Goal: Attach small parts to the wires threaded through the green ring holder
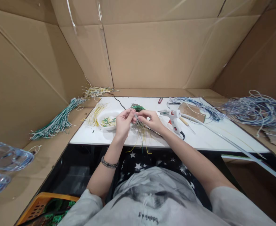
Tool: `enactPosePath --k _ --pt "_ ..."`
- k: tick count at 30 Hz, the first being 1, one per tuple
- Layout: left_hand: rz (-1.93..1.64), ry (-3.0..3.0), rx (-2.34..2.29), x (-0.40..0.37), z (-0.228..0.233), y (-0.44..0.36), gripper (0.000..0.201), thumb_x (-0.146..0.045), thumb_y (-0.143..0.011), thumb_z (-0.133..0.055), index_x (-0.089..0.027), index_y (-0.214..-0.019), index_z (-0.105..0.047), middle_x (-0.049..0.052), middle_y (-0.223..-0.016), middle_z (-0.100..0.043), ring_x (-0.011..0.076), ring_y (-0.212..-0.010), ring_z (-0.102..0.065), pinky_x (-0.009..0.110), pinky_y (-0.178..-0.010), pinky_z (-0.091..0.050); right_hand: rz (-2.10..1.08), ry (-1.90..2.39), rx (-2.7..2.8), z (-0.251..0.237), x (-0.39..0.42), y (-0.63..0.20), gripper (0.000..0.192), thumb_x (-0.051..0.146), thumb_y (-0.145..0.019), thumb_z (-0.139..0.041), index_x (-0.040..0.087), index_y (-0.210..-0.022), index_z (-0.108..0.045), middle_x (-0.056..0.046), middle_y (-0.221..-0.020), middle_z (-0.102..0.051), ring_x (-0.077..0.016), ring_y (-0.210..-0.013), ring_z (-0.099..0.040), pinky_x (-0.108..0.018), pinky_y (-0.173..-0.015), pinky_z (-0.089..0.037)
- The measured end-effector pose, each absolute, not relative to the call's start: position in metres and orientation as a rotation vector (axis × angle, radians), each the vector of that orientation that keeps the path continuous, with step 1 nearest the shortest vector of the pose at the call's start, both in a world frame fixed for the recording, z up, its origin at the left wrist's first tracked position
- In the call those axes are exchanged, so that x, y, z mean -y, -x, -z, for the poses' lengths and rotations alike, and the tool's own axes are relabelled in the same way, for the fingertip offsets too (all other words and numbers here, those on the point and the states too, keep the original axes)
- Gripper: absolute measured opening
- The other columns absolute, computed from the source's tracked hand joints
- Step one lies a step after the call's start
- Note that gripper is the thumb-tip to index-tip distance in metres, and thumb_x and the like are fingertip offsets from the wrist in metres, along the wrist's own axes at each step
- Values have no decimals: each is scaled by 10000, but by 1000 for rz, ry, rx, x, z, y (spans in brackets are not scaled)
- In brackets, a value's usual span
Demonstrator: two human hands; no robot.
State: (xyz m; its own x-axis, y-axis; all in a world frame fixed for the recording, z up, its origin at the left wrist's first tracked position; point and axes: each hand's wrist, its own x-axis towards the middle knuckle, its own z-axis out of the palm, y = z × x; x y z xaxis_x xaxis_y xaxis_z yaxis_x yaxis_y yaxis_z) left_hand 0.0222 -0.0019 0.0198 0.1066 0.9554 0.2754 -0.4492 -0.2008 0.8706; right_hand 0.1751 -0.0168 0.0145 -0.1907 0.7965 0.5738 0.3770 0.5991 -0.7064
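Observation:
My left hand (pixel 124 122) is closed, thumb and fingers pinching the upper end of a bundle of thin wires (pixel 141 128). Opposite it, my right hand (pixel 152 120) has its fingers curled onto the same bundle. Loose yellow and green wire ends hang toward the table's front edge. Just beyond my fingertips lies a shiny green piece (pixel 138 107), partly hidden by my hands. Beside my left hand stands a white bowl (pixel 100 118) with short green and yellow wire bits in it. What lies exactly between my fingertips is too small to make out.
A white glue gun (pixel 173 117) and a yellow-handled awl (pixel 184 121) lie to the right. Blue-white wires (pixel 204 106) and a larger tangle (pixel 257 110) are farther right. Green-white wires (pixel 58 121) lie left. An orange basket (pixel 32 205) stands below; cardboard walls (pixel 147 53) surround the table.

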Motion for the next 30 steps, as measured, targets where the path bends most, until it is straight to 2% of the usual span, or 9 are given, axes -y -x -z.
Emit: enactPosePath --k 3,7,11,14,17,20,30 --pt "-1414 -1132 -619 4 -21 -23 305 -384 -710 -926 -145 -775 -747 23 -635 -686 80 -505 -526 214 -482 -457 -568 968 1704 -15 16 -175 271 433 -884 -631 172 -848 -693 3 -696 -626 -132 -618 -486 -277 -625 -405" --pt "-1403 -1190 -647 6 -21 -22 296 -407 -729 -911 -160 -751 -751 48 -702 -714 86 -512 -516 217 -449 -421 -690 940 1629 -10 12 -175 298 481 -877 -695 184 -870 -711 -12 -758 -661 -143 -659 -507 -288 -649 -412" --pt "-1432 -1219 -653 5 -20 -21 213 -390 -747 -896 -204 -762 -792 36 -668 -691 88 -481 -450 241 -421 -372 -789 831 1639 -9 7 -176 378 575 -849 -745 204 -919 -767 -59 -950 -714 -192 -860 -618 -347 -818 -487" --pt "-1394 -1272 -622 6 -20 -20 165 -381 -771 -866 -223 -783 -821 80 -907 -790 74 -492 -433 253 -421 -346 -827 814 1667 -11 6 -177 430 642 -855 -731 217 -819 -791 -67 -972 -710 -234 -1027 -634 -404 -986 -477" --pt "-1329 -1284 -624 6 -21 -20 196 -389 -760 -865 -206 -825 -837 104 -1096 -802 57 -500 -426 248 -430 -339 -901 775 1647 -13 8 -177 458 673 -849 -732 228 -766 -797 -71 -996 -708 -252 -1106 -627 -438 -1081 -441" --pt "-1297 -1269 -614 5 -21 -18 227 -391 -742 -878 -193 -847 -845 113 -1101 -805 49 -503 -435 235 -439 -348 -943 750 1609 -14 9 -175 446 665 -829 -761 227 -750 -795 -73 -1008 -697 -251 -1107 -629 -440 -1094 -438" --pt "-1184 -1406 -561 -2 -23 -1 150 -340 -734 -897 -199 -741 -848 140 -1069 -803 78 -536 -503 252 -472 -432 -976 774 1670 -15 10 -176 489 699 -824 -749 218 -747 -794 -55 -927 -659 -239 -1044 -623 -440 -1061 -457"
